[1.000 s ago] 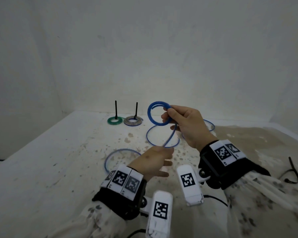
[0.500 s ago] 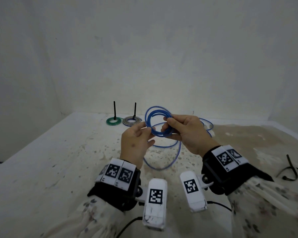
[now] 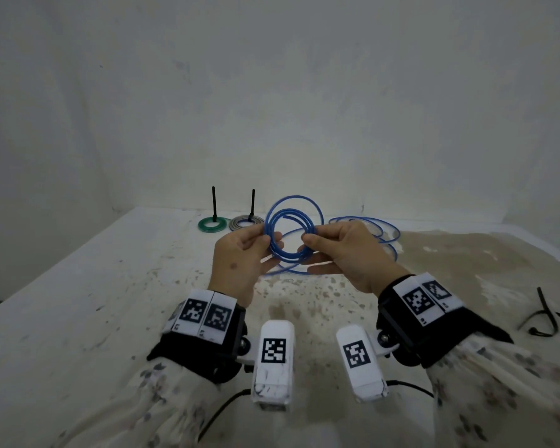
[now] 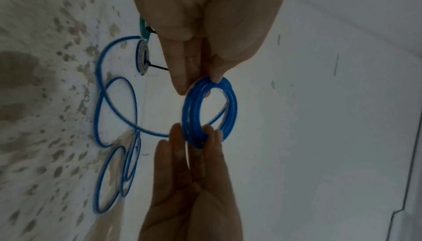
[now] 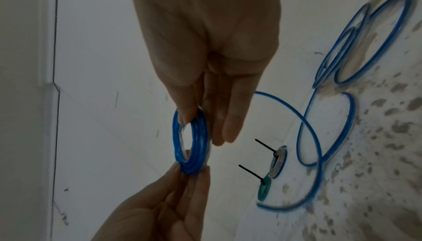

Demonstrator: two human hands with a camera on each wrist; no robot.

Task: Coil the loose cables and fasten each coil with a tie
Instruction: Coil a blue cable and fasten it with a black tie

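Pinching the blue coil (image 3: 289,233) at opposite sides, both hands' fingers (image 3: 262,241) risk springing loops loose if either grip slackens.

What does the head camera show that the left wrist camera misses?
Only the head view shows the black ties lying at the table's right, and both wrists with their marker bands. Only the left wrist view shows the fingertips pinching the blue coil close up. Both show the left hand and right hand holding the coil, loose blue cable on the table, and the tied green coil and grey coil.
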